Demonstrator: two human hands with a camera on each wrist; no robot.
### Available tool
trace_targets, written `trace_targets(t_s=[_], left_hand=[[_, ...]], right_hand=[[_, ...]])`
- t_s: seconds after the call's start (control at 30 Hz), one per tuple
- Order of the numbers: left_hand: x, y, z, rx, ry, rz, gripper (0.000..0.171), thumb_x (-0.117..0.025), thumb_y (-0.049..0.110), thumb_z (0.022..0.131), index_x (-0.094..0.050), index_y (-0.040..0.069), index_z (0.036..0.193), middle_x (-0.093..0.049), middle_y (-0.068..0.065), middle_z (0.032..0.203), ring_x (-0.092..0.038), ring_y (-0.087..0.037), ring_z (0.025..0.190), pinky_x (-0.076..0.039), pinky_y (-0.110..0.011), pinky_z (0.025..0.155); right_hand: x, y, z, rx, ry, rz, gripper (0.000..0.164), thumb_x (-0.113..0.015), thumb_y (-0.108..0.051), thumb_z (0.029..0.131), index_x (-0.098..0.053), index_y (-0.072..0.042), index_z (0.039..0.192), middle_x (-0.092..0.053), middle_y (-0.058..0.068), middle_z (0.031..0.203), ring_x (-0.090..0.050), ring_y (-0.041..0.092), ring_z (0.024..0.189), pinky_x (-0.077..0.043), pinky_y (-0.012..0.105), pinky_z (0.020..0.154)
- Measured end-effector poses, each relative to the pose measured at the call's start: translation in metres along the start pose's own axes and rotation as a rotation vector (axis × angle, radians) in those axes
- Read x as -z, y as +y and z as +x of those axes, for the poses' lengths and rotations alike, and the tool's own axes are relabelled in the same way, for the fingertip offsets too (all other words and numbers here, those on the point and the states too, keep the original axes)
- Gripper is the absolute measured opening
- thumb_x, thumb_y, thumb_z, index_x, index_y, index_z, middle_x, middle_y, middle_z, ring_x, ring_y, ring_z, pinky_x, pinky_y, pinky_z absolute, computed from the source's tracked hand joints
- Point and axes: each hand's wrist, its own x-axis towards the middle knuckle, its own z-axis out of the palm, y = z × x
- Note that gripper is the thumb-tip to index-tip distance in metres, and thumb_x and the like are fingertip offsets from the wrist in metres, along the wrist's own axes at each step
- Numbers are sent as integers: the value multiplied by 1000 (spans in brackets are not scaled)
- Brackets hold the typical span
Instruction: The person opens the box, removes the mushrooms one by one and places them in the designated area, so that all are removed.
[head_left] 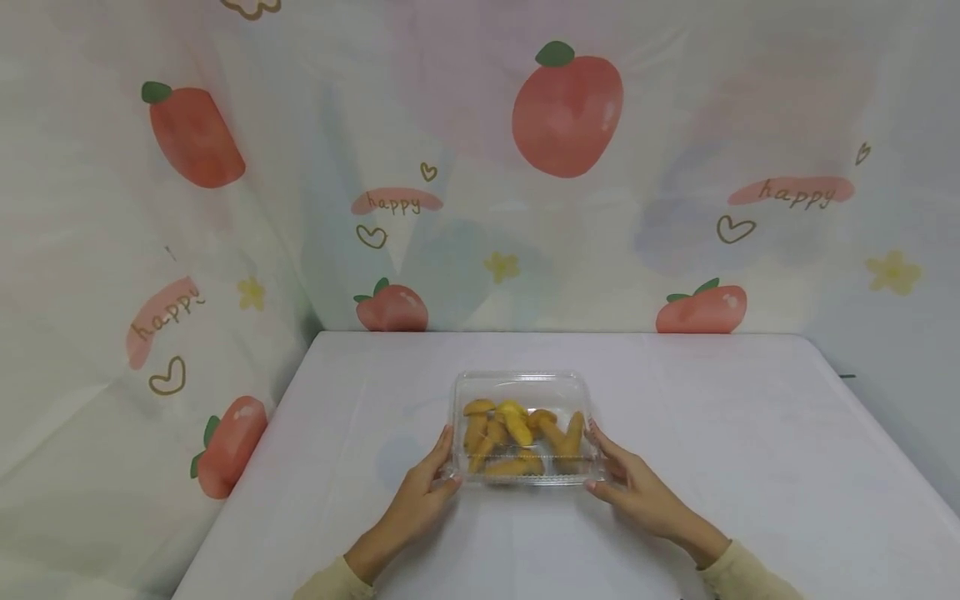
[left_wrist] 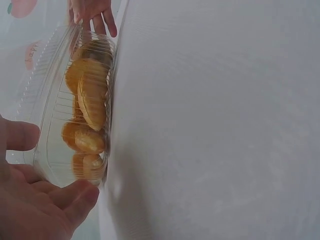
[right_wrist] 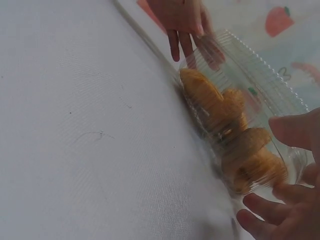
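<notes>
A clear plastic lidded box (head_left: 517, 383) is on the white table, or just above it; the frames do not settle which. Inside lie several tan-brown mushrooms (head_left: 478, 421) and a bright yellow piece (head_left: 514, 422) of similar shape. My left hand (head_left: 420, 492) holds the box's left end, thumb near its front corner and fingers along the side. At the opposite end my right hand (head_left: 637, 492) holds it likewise. In the left wrist view the left thumb (left_wrist: 22, 135) lies against the lid. The right thumb (right_wrist: 290, 131) is by the lid in the right wrist view.
The white-covered table (head_left: 750, 442) extends around the box on all sides. Behind it and to the left hangs a pale cloth backdrop (head_left: 465, 100) printed with red fruit, hearts and the word "happy". Its lower edge meets the table's far edge.
</notes>
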Motion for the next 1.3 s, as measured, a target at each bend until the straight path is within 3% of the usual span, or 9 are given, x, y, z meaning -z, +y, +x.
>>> trace_targets(t_s=[0.3, 0.7, 0.97, 1.13, 1.3], left_hand=[[0, 0, -1, -13, 8, 3, 66, -48, 11, 104, -14, -1, 160, -14, -19, 167, -27, -41, 151, -30, -55, 118], [-1, 0, 0, -18, 44, 55, 61, -46, 8, 104, -20, -2, 159, -19, -18, 167, -27, -35, 153, -24, -52, 122], [4, 1, 0, -70, 23, 87, 62, -48, 7, 104, -18, -9, 156, -16, -26, 165, -42, -41, 144, -36, -50, 115], [4, 1, 0, -93, 20, 107, 62, -48, 7, 105, -18, -11, 156, -16, -28, 165, -45, -43, 141, -40, -51, 111], [5, 1, -2, -99, 14, 110, 62, -48, 9, 106, -18, -11, 156, -15, -28, 165, -46, -43, 141, -43, -49, 110]], right_hand=[[-1, -1, 0, -72, -15, 39, 79, -65, -13, 98, -17, 12, 156, -23, 40, 158, -37, 63, 136, -45, 61, 102], [-2, -3, 3, -86, -16, 48, 79, -64, -12, 99, -16, 10, 157, -24, 38, 159, -38, 62, 137, -47, 59, 102], [-6, -2, 5, -93, 15, 45, 80, -65, -12, 98, -16, 9, 158, -27, 38, 157, -43, 60, 134, -47, 58, 102], [-8, 0, 5, -50, 65, -16, 76, -64, -9, 98, -20, 9, 157, -32, 37, 155, -50, 58, 130, -50, 56, 98], [-15, 4, 5, -5, 96, -37, 69, -60, -7, 100, -22, 10, 156, -32, 36, 156, -46, 58, 131, -52, 52, 97]])
